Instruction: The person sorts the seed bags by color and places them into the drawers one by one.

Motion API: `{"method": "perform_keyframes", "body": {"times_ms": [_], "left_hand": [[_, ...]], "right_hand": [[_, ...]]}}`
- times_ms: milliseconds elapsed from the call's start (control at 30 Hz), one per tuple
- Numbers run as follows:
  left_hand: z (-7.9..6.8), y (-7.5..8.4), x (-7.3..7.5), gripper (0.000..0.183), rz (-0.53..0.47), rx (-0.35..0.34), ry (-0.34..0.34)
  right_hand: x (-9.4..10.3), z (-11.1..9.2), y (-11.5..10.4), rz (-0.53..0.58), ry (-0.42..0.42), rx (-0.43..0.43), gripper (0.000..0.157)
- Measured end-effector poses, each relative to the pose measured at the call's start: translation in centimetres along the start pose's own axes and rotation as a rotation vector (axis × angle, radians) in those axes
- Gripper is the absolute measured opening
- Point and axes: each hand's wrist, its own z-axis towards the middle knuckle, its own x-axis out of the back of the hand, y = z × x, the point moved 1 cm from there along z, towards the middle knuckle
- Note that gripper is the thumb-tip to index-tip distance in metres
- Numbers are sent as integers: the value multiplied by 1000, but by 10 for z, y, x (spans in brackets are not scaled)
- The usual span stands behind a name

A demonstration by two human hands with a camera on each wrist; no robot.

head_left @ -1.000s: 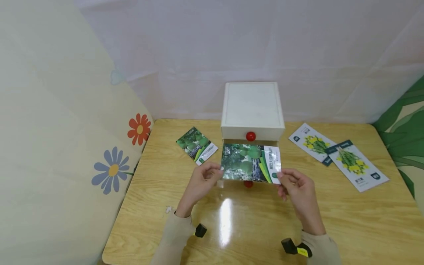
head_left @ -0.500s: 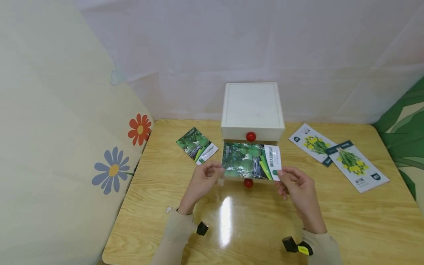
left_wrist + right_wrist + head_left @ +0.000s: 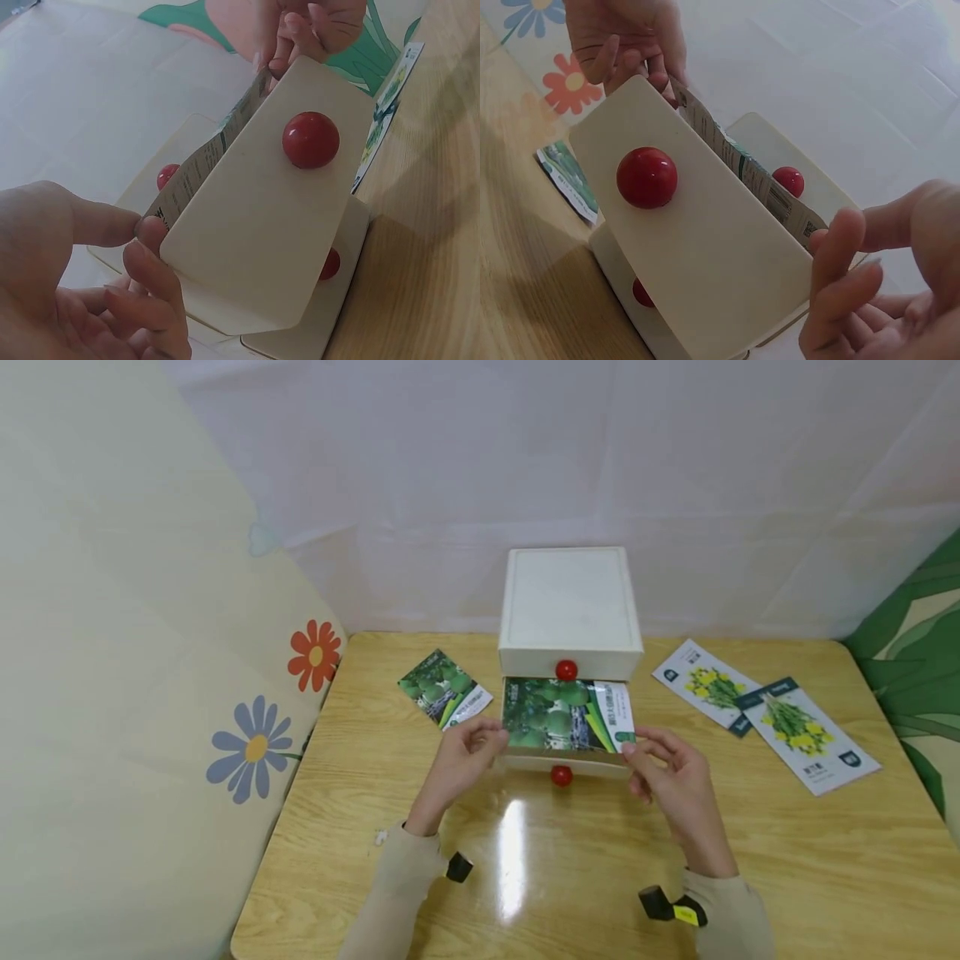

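In the head view my left hand and right hand pinch the two near corners of a green seed packet printed with round melons. It lies flat over the pulled-out drawer of a small white chest, its near edge just behind the drawer front. In the left wrist view the packet shows its printed underside above the drawer's front panel, with my left thumb and finger at its corner. My right hand pinches the opposite corner in the right wrist view.
A similar green seed packet lies on the wooden table left of the chest. To the right, two packets with yellow flowers overlap. Red knobs stick out of the drawer fronts. A white cloth hangs behind.
The packet has moved away from me and come down into the open drawer, both hands following slightly. More of the drawer front and its red knob now show.
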Motion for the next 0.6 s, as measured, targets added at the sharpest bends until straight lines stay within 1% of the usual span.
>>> {"method": "perform_keyframes", "body": {"times_ms": [200, 433, 533, 600], "left_hand": [[3, -2, 2, 31, 15, 32, -9], [7, -3, 3, 36, 45, 49, -6], [9, -2, 4, 33, 55, 44, -4], [11, -2, 4, 29, 56, 26, -8]], "right_hand": [[0, 6, 0, -69, 13, -43, 51], [-1, 12, 0, -60, 20, -73, 52], [-1, 14, -1, -54, 17, -80, 52], [-1, 16, -2, -48, 16, -83, 52]]}}
